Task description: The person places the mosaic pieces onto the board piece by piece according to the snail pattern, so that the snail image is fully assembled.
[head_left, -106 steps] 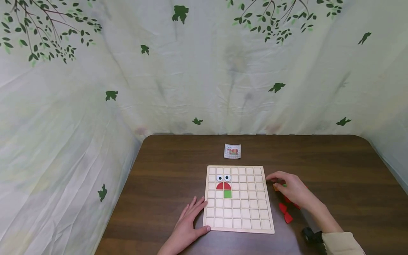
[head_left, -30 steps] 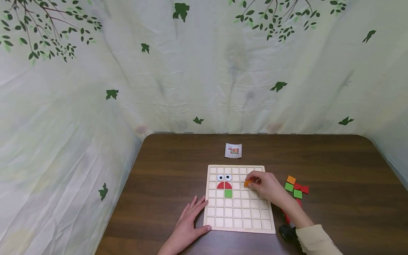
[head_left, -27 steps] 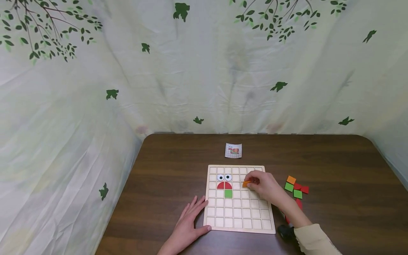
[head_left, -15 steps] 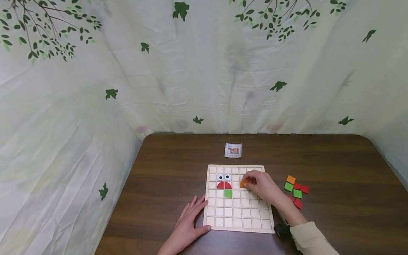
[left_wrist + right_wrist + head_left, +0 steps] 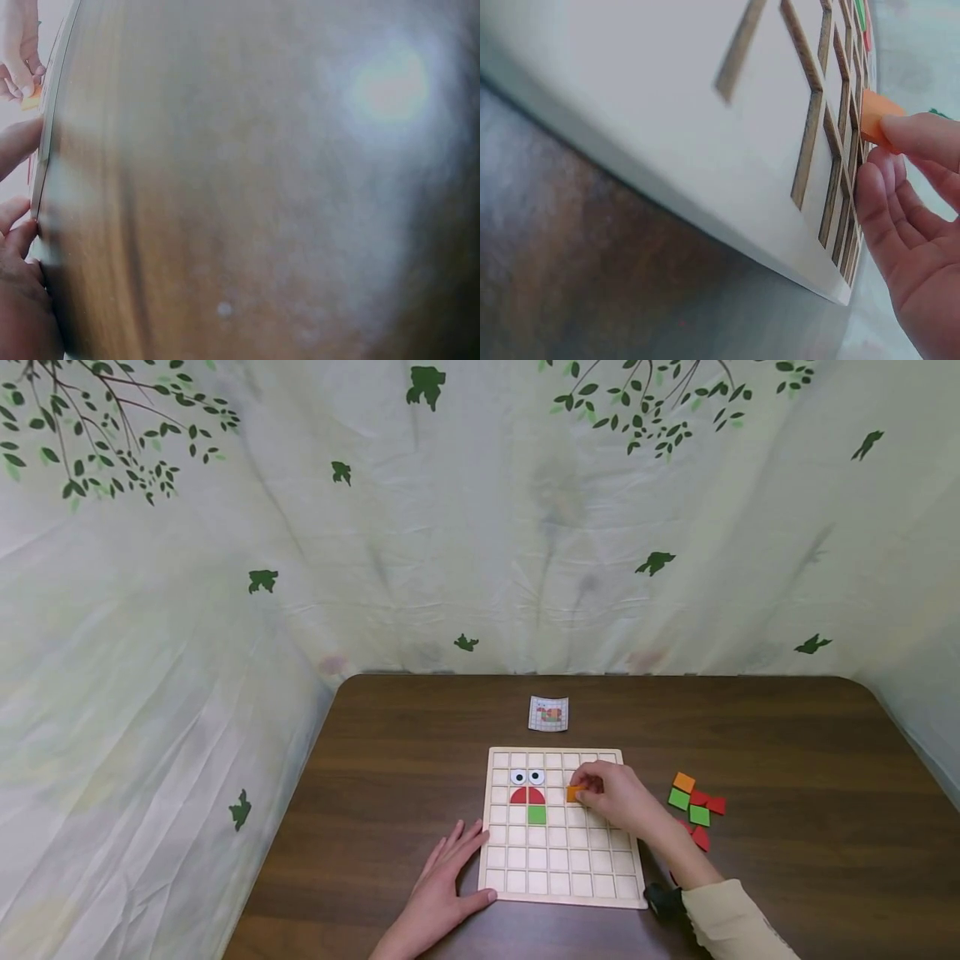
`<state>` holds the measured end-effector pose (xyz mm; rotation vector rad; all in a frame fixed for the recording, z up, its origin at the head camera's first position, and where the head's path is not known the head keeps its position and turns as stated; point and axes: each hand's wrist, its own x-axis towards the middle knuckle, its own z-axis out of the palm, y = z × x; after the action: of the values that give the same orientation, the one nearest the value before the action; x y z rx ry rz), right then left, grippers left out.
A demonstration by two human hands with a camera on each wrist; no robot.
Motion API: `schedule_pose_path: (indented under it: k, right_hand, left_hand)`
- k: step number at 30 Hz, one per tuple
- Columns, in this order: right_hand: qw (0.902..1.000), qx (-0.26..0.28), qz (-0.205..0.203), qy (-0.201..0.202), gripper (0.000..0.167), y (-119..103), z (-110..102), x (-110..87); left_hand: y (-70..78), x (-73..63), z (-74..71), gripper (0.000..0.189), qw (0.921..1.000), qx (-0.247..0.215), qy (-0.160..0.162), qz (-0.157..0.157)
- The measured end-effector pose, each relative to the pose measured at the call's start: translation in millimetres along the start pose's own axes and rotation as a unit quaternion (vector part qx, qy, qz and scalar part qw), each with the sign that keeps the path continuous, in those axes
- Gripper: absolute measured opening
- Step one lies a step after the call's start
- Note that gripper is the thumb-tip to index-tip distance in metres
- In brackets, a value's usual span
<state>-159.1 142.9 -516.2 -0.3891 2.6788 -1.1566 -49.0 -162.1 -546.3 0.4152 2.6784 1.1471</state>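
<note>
A pale wooden grid board (image 5: 557, 860) lies on the table. Two eye tiles (image 5: 527, 777), two red quarter-round tiles (image 5: 527, 796) and a green square tile (image 5: 537, 815) sit in its cells. My right hand (image 5: 617, 793) pinches an orange tile (image 5: 573, 794) between thumb and fingers over the third row, right of the red pieces. The right wrist view shows this orange tile (image 5: 877, 118) at the board's surface; whether it is seated in a cell I cannot tell. My left hand (image 5: 446, 885) rests against the board's left edge, fingers spread, thumb at the lower left corner.
Right of the board lie loose tiles: an orange square (image 5: 684, 782), green squares (image 5: 699, 815) and several red pieces (image 5: 701, 838), some partly behind the right arm. A small picture card (image 5: 548, 714) lies beyond the board on the brown table (image 5: 420, 735).
My right hand has moved left from the loose tiles to over the board, carrying an orange tile. Over the last half second it barely shifts. The left hand stays at the board's edge.
</note>
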Motion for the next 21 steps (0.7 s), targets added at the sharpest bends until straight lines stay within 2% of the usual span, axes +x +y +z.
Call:
schedule_pose_path:
  k: [6,14,21]
  right_hand:
    - [0.9997,-0.017,0.016,0.004,0.012,0.1,3.0,-0.2]
    - [0.9986,-0.049,-0.003,0.019,0.015,-2.1,5.1,-3.2]
    - [0.9985,-0.050,-0.018,0.015,0.019,1.0,2.7,-7.4]
  left_hand:
    - [-0.3,-0.3,0.4,0.075,1.0000,0.001,-0.004,-0.005]
    - [0.7,-0.2,-1.1,0.075,0.9999,-0.011,-0.002,-0.002]
    - [0.9,-0.1,-0.4,0.075,0.9999,-0.011,-0.002,0.001]
